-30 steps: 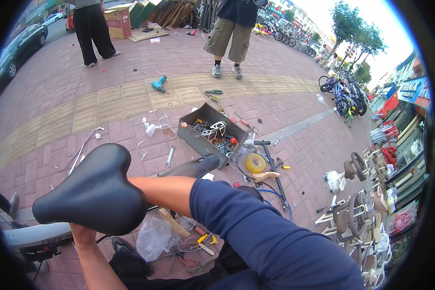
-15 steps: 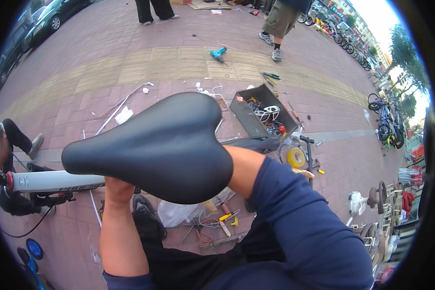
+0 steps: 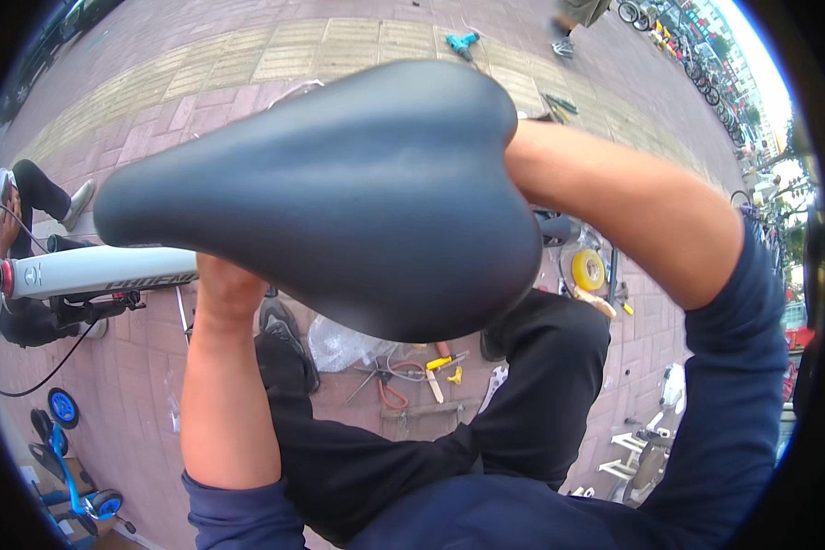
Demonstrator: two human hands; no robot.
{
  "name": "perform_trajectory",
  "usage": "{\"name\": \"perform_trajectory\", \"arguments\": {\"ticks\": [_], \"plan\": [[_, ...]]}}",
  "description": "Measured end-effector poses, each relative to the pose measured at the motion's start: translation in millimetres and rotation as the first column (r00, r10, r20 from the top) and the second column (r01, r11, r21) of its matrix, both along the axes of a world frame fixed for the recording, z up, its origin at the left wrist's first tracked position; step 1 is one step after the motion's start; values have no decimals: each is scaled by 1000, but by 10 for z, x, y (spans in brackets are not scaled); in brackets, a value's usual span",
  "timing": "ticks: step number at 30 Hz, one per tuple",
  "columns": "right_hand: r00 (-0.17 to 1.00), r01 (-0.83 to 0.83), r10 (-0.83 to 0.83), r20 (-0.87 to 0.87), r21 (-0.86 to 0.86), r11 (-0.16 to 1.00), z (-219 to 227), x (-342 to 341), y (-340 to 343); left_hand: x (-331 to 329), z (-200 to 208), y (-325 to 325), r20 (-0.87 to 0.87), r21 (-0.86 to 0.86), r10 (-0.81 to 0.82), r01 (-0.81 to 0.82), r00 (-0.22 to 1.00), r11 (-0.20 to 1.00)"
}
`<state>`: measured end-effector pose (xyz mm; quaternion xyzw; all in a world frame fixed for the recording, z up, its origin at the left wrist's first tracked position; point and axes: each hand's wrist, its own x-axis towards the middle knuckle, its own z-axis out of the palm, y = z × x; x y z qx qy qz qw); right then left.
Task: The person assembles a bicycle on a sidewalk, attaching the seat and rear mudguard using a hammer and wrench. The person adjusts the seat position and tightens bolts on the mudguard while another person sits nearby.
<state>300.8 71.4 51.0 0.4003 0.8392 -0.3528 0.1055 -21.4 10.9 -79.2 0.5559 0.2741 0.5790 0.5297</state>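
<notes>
A black bicycle saddle (image 3: 339, 202) fills the middle of the view, its narrow nose pointing left. It stands above a white bicycle frame tube (image 3: 110, 271) that runs in from the left. My left hand (image 3: 229, 284) is beside the tube's visible end, under the saddle's lower edge; its fingers are hidden. From the right, my right forearm (image 3: 623, 197) reaches behind the saddle's broad rear, which hides that hand entirely. What either hand grips does not show.
Pliers, screwdrivers and other hand tools (image 3: 422, 371) lie beside clear plastic wrap (image 3: 344, 344) on the paving. A yellow tape roll (image 3: 588, 269) is at right. Farther off lies a teal power drill (image 3: 462, 43). A person's leg (image 3: 41, 192) is at left, near a blue wheeled toy (image 3: 73, 472).
The saddle appears larger and higher in view, now covering the toolbox. My right arm has swung up and outward, elbow to the right. The walking person is farther toward the top edge.
</notes>
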Motion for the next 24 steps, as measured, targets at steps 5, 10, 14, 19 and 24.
{"name": "perform_trajectory", "arguments": {"ticks": [5, 10, 14, 19, 24], "plan": [[948, 135, -116, -297, 42, 990, -412, -161, 76, 121, 46, 56, 199, -109, 35, -13, 979, 994], [779, 280, -334, -531, -183, 942, -848, -362, 63, 309, 205, 100, -20, 90, 15, -13, 1000, 996], [669, 292, -476, -571, -387, 875, -1119, -577, 24, 348, 207, 103, 80, -2, 12, -12, 997, 1000], [610, 287, -569, -551, -516, 807, -1288, -738, -48, 338, 255, 104, 134, -46, -32, 39, 990, 998], [586, 291, -614, -529, -569, 769, -1342, -732, -57, 351, 284, 69, 69, 38, 6, -9, 998, 999]]}}
